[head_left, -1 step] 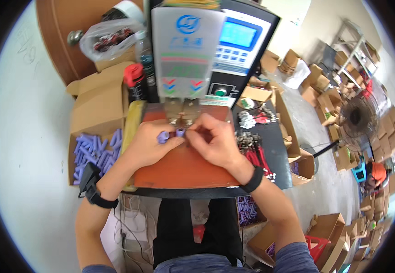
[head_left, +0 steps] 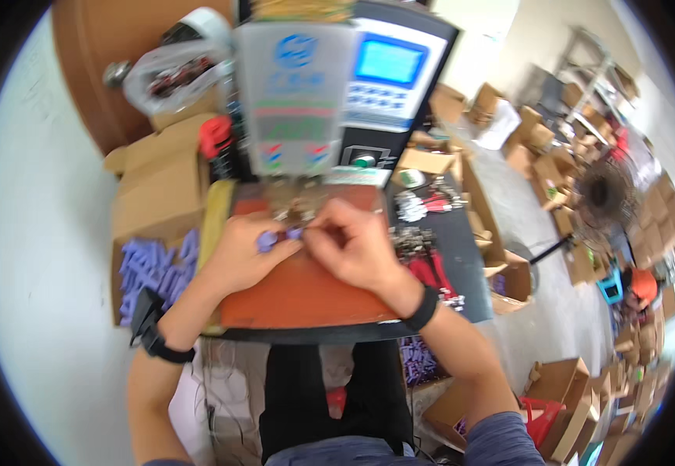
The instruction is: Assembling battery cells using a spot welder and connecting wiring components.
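Observation:
My left hand point(head_left: 246, 252) is closed, thumb and fingers pressed together around a short purple plastic tube point(head_left: 266, 242). A second small purple piece point(head_left: 294, 233) shows between the two hands, near my left thumb tip. My right hand point(head_left: 353, 245) pinches beside it; whatever lies between those fingertips is too small and blurred to make out. Both hands rest over an orange-brown work board point(head_left: 306, 295), right below the metal electrode tips point(head_left: 295, 203) of a bench machine point(head_left: 295, 101) with a pale front cover. Fingers partly hide the working spot.
Left stands a cardboard box point(head_left: 155, 276) of purple tubes, with a red-capped black bottle point(head_left: 217, 144) behind it. Red-and-metal parts point(head_left: 431, 268) lie in bundles right of the board. A blue-screen control panel point(head_left: 390, 62) rises behind. Boxes and a fan point(head_left: 605, 194) stand farther right.
The whole view has shifted slightly left and down and is more blurred. Both hands keep their hold at the same spot under the machine tips.

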`<state>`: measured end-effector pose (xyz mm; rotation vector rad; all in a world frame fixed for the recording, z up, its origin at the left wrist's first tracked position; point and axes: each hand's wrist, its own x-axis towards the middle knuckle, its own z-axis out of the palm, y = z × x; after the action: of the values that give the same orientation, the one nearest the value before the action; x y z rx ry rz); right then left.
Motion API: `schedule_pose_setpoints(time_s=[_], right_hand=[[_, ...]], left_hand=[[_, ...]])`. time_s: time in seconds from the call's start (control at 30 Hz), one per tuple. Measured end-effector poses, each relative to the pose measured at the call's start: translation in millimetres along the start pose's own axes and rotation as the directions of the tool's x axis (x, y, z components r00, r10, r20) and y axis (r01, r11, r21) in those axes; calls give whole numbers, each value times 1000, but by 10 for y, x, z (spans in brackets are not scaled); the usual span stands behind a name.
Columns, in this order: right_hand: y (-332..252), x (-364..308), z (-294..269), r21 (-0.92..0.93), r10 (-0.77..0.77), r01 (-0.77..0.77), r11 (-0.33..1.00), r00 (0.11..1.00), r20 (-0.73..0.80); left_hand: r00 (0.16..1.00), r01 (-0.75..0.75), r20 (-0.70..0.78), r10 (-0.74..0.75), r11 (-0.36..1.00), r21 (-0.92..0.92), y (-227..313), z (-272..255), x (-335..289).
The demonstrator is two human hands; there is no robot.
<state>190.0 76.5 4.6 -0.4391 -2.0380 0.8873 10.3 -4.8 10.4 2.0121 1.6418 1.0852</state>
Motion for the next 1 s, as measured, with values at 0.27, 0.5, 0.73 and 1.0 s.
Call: schedule_pose_setpoints(time_s=[0.27, 0.5, 0.73, 1.0], right_hand=[[46, 54, 164, -61, -120, 112, 992, 980, -158], [323, 41, 142, -98, -172, 151, 984, 947, -270], [320, 75, 191, -34, -215, 219, 975, 899, -383], [386, 76, 227, -11, -199, 210, 978, 906, -373]], left_hand=[[976, 171, -113, -184, 979, -110, -448, -93, -257], [963, 90, -204, -178, 920, -381, -460, 102, -102], [997, 14, -66, -29, 976, -218, -115, -35, -65], [995, 69, -74, -64, 995, 68, 98, 5, -43]])
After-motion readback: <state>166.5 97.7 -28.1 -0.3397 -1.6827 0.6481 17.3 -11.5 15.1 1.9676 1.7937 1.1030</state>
